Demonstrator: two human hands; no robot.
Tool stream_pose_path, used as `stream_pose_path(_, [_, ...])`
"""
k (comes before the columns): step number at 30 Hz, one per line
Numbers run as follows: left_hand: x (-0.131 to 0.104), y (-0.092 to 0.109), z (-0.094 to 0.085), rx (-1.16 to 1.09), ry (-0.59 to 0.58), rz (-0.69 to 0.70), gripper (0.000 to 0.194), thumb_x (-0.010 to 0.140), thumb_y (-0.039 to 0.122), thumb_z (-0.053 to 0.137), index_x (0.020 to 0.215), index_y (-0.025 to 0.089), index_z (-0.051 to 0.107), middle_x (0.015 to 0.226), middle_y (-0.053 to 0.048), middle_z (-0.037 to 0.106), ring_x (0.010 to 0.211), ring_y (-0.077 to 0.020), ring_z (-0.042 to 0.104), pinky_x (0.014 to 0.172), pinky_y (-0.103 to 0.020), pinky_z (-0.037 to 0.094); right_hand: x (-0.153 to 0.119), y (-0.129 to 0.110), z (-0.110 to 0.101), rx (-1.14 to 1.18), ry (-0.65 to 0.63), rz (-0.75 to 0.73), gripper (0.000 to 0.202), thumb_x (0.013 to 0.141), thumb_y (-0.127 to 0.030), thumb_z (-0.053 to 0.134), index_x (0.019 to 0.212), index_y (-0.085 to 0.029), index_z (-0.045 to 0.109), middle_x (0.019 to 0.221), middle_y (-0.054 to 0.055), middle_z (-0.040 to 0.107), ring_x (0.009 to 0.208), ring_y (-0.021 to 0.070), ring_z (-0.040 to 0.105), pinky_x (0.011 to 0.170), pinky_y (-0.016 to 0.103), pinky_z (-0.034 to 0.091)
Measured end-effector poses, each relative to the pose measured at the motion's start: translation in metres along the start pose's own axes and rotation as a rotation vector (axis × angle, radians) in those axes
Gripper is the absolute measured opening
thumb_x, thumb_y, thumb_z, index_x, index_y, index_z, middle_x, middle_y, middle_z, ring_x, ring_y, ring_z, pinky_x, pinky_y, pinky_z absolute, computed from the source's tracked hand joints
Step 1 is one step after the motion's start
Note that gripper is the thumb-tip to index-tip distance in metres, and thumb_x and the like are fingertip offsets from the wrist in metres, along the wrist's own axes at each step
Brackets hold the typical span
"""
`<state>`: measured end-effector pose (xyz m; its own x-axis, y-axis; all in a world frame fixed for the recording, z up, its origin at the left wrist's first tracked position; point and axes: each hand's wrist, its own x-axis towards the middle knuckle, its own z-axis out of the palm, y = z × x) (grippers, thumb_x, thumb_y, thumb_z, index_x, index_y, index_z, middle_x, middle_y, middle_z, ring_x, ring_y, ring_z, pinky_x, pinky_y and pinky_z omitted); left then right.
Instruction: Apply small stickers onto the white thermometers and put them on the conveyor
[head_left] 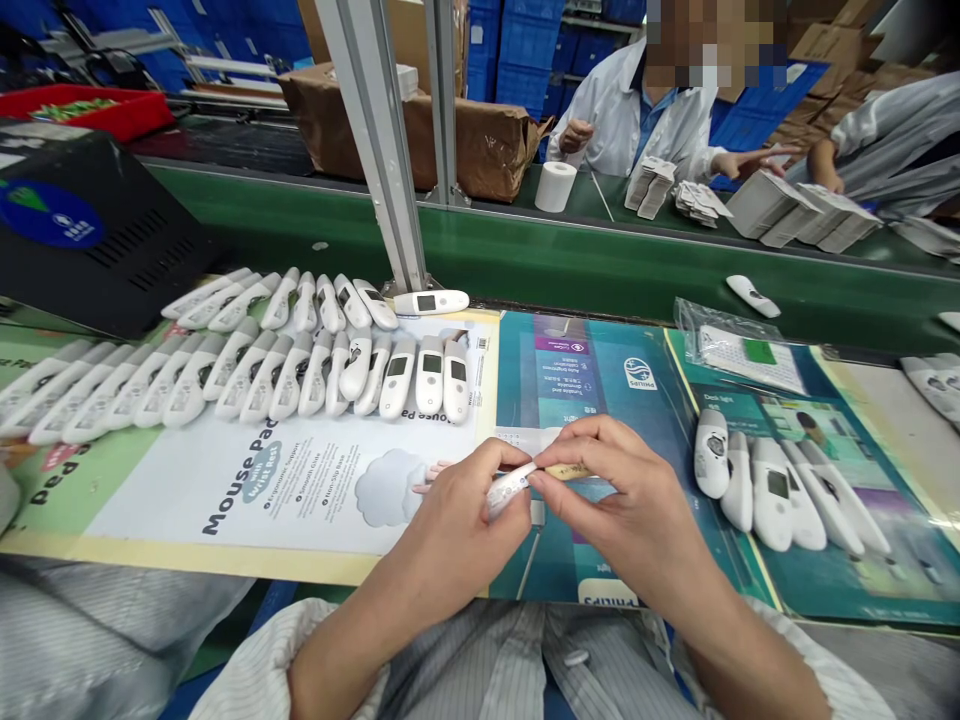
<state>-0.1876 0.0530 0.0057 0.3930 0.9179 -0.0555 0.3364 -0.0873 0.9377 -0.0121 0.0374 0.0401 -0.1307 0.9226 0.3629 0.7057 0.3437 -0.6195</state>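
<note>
A white handheld thermometer [507,487] is gripped in my left hand [469,520], mostly covered by the fingers. My right hand [626,480] pinches at its far end with thumb and forefinger; any small part between those fingertips is too hidden to name. Both hands are over the teal printed mat near the table's front edge. To the left, white-and-grey thermometers [429,375] lie in two rows, some with small dark screens upward. A smaller group of thermometers [771,495] rests to the right of my right hand.
A metal post [382,140] rises behind the mats, beside a black box [90,225]. On the green ledge lies a single thermometer [752,297]. A plastic bag with a white sheet [750,358] is at right. Across, a co-worker [626,120] handles stacked papers [769,205] near a white roll [556,187].
</note>
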Motion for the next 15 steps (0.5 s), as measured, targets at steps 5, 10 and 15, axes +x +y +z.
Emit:
stream_pose_path(5, [-0.001,0.003,-0.002,-0.029,-0.023,0.011,0.015,0.092,0.028,0.051,0.105,0.025,0.059,0.095,0.002,0.069,0.085,-0.0198,0.063,0.077,-0.032,0.042,-0.001,0.000,-0.001,-0.013,-0.013,0.004,0.009,0.090,-0.024,0.067,0.089,-0.027,0.075,0.088,0.004,0.067,0.083,0.0199,0.065,0.074,0.036,0.057])
stream_pose_path(10, [0.006,0.001,-0.002,-0.101,-0.056,-0.002,0.023,0.099,0.039,0.044,0.106,0.026,0.060,0.099,-0.001,0.071,0.095,-0.0222,0.064,0.084,-0.034,0.045,0.000,0.003,0.002,-0.050,0.006,-0.038,0.009,0.091,-0.022,0.066,0.090,-0.025,0.075,0.089,0.004,0.067,0.086,0.0202,0.065,0.076,0.036,0.053])
stream_pose_path(15, [0.003,-0.015,-0.008,-0.118,0.024,0.019,0.031,0.093,0.050,0.052,0.101,0.024,0.066,0.105,-0.006,0.073,0.101,-0.0258,0.068,0.087,-0.031,0.055,-0.001,0.000,-0.001,-0.197,0.041,-0.154,0.007,0.093,-0.025,0.068,0.096,-0.025,0.074,0.095,0.004,0.066,0.091,0.0190,0.062,0.081,0.035,0.049])
